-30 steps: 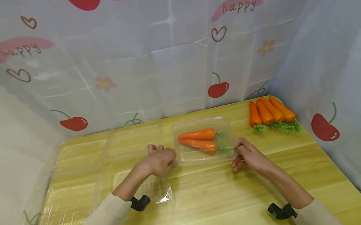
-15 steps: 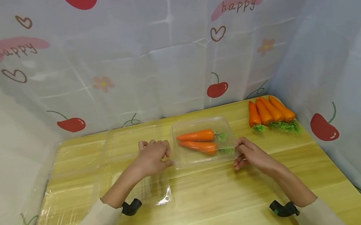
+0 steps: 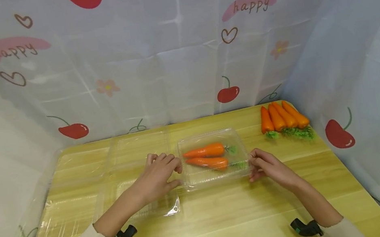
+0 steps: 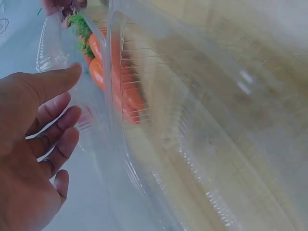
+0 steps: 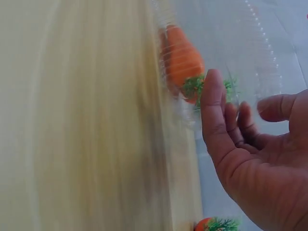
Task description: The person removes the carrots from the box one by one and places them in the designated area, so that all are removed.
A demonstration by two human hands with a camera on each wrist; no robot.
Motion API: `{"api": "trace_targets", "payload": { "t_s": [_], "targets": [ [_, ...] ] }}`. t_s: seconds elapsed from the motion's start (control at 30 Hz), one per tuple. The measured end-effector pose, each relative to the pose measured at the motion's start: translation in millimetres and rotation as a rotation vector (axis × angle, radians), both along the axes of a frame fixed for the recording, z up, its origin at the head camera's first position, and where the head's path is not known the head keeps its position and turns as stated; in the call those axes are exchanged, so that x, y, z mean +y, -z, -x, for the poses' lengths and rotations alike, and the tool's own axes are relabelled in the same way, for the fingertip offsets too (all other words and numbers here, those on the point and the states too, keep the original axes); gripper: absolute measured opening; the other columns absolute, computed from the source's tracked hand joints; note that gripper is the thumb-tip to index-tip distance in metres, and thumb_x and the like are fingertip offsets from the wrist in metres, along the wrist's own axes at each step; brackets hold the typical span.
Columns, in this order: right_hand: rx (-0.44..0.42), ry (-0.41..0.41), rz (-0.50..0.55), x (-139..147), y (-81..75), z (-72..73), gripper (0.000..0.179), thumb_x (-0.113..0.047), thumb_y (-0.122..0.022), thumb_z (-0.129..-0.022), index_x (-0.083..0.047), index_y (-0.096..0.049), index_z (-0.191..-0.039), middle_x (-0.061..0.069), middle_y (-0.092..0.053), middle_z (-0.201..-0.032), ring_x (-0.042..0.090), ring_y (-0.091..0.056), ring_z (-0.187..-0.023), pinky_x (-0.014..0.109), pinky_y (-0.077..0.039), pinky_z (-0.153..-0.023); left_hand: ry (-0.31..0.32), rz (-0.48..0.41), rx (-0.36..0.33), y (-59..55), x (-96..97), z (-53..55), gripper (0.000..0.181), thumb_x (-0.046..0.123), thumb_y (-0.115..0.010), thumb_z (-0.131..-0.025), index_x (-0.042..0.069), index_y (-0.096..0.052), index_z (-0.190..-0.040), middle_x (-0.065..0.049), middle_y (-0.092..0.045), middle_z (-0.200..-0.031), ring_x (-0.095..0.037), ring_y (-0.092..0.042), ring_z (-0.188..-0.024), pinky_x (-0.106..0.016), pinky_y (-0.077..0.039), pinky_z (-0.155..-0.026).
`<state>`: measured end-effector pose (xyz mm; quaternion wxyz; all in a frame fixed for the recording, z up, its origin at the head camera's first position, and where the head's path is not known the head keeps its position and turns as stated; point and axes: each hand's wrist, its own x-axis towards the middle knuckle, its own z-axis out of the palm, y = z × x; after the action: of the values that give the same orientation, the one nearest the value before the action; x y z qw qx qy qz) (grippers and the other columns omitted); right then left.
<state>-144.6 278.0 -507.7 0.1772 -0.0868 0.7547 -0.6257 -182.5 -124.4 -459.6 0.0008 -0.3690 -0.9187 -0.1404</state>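
Note:
A clear plastic container (image 3: 217,176) with its lid down lies in the middle of the head view. Orange carrots (image 3: 206,151) with green tops show through it; two are plain to see. My right hand (image 3: 271,168) grips the container's right side, its thumb and fingers on either side of the edge in the right wrist view. Beside the left edge is my left hand (image 3: 158,177). In the left wrist view that hand's thumb stands apart from its loosely bent fingers (image 4: 57,149), and nothing shows between them. Whether its fingertips touch the container is hard to tell.
Several more carrots (image 3: 278,117) lie side by side at the table's back right corner. Clear empty plastic trays (image 3: 68,218) cover the left part of the wooden table (image 3: 221,228); one tray corner (image 3: 174,209) sits under my left forearm. A printed curtain (image 3: 183,74) stands behind.
The container with its carrots has come nearer to me and turned slightly. My right hand has moved nearer with it. The left hand first drew back leftward from the container's edge, and its fingers have spread.

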Motion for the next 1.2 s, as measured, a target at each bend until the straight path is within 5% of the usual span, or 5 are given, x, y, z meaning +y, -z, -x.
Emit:
{"api": "trace_targets", "payload": {
  "t_s": [0.17, 0.47, 0.67, 0.8, 1.2],
  "targets": [
    [0.103, -0.016, 0.031, 4, 5.0, -5.8, 0.030, -0.024, -0.039, -0.119, 0.006, -0.038, -0.119, 0.027, -0.058, -0.101, 0.038, -0.073, -0.088, 0.049, -0.068, -0.080, -0.025, -0.100, -0.006, -1.9, -5.5, -3.3, 0.032, 0.034, -0.090, -0.089, 0.025, -0.067, -0.109, 0.009, -0.070, -0.115, -0.018, -0.058, -0.109, -0.049, -0.032, -0.107],
    [0.227, -0.047, 0.042, 7, 10.2, -11.5, 0.044, -0.010, -0.045, -0.116, 0.004, -0.029, -0.155, 0.026, -0.064, -0.096, 0.039, -0.071, -0.078, 0.045, -0.067, -0.072, -0.026, -0.177, 0.039, 5.3, -11.4, -4.9, 0.031, 0.034, -0.087, -0.093, 0.029, -0.067, -0.116, 0.010, -0.071, -0.121, -0.016, -0.060, -0.110, -0.052, -0.033, -0.110],
    [0.339, -0.068, 0.033, 8, 13.1, -14.4, 0.038, -0.005, -0.035, -0.117, 0.010, -0.035, -0.153, 0.027, -0.058, -0.087, 0.039, -0.051, -0.064, 0.043, -0.052, -0.056, -0.015, -0.233, 0.029, 6.1, -14.5, -7.0, 0.027, 0.035, -0.084, -0.096, 0.030, -0.066, -0.116, 0.012, -0.072, -0.123, -0.015, -0.061, -0.115, -0.051, -0.036, -0.113],
    [0.355, -0.047, 0.040, 8, 16.2, -18.4, 0.040, 0.001, -0.045, -0.113, 0.007, -0.039, -0.152, 0.023, -0.054, -0.083, 0.031, -0.044, -0.059, 0.042, -0.043, -0.052, 0.000, -0.272, 0.026, 5.5, -15.6, -8.0, 0.027, 0.038, -0.082, -0.096, 0.031, -0.066, -0.116, 0.013, -0.072, -0.122, -0.015, -0.062, -0.117, -0.051, -0.037, -0.115],
    [0.429, 0.040, 0.021, 4, 24.2, -29.6, 0.039, 0.005, -0.058, -0.107, 0.004, -0.050, -0.145, 0.009, -0.056, -0.073, 0.018, -0.043, -0.056, 0.034, -0.042, -0.051, 0.021, -0.353, 0.045, 4.7, -19.6, -16.2, 0.026, 0.038, -0.083, -0.095, 0.025, -0.071, -0.114, 0.014, -0.073, -0.119, -0.015, -0.062, -0.118, -0.052, -0.036, -0.111]
  ]
}}
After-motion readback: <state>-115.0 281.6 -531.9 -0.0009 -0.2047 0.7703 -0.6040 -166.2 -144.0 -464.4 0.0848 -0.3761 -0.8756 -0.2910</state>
